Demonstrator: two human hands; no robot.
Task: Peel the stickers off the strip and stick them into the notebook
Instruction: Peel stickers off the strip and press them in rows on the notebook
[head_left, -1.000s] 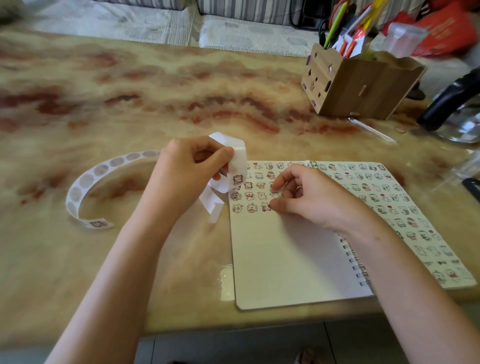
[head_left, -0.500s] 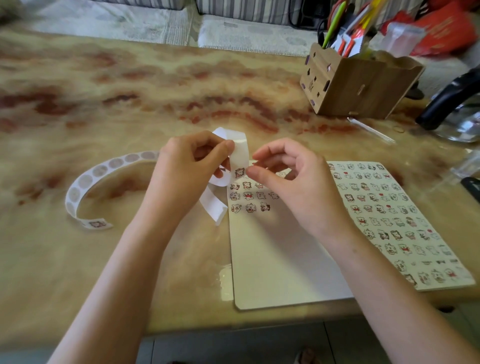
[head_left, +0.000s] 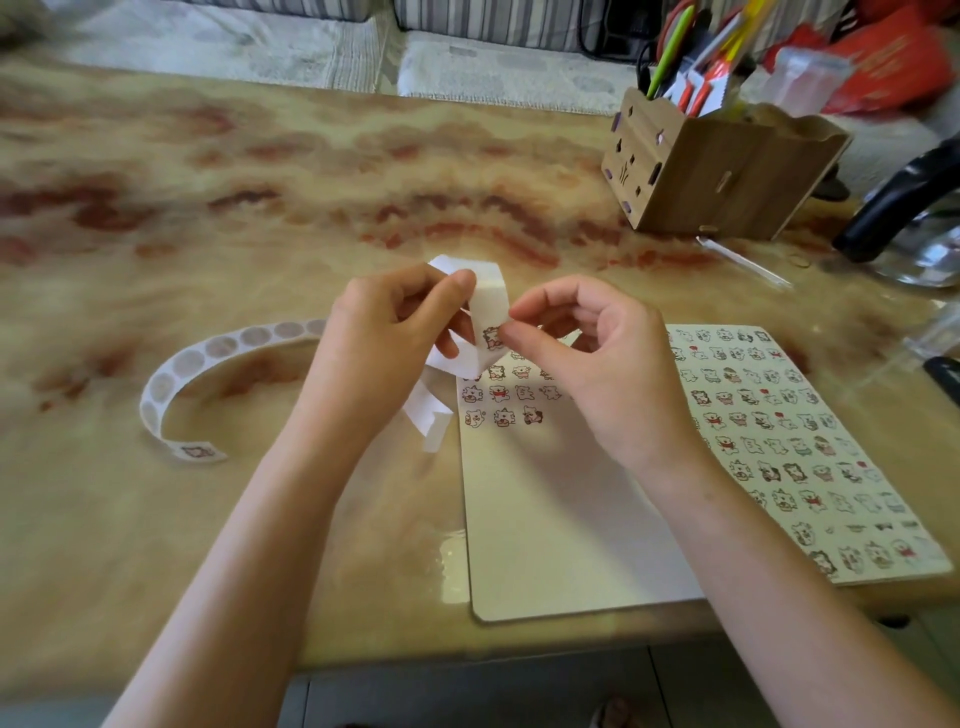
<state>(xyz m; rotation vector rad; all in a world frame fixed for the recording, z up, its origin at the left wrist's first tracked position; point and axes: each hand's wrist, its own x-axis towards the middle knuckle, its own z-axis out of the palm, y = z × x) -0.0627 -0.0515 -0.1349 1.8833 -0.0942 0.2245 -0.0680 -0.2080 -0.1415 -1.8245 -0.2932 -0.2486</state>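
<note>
**Two hands working a sticker off a paper strip above an open notebook**

Seen from above, a person's left hand (head_left: 384, 343) holds a white backing strip (head_left: 491, 299) upright between thumb and curled fingers, just above the top-left corner of an open notebook (head_left: 545, 519). The right hand (head_left: 597, 374), its fingers curled, pinches with thumb and forefinger at the edge of a small cartoon-animal sticker (head_left: 492, 338) on the strip's face. A folded length of strip hangs below the left hand; the rest curves away left across the marbled table (head_left: 260, 182), marked with grey round patches. The notebook lies flat at the table's near edge; its left page carries a few short rows of stickers (head_left: 501, 395) at the top and is blank below; its right page (head_left: 779, 426) is covered with them. A wooden pen holder (head_left: 727, 171) stands at the far right.
</note>
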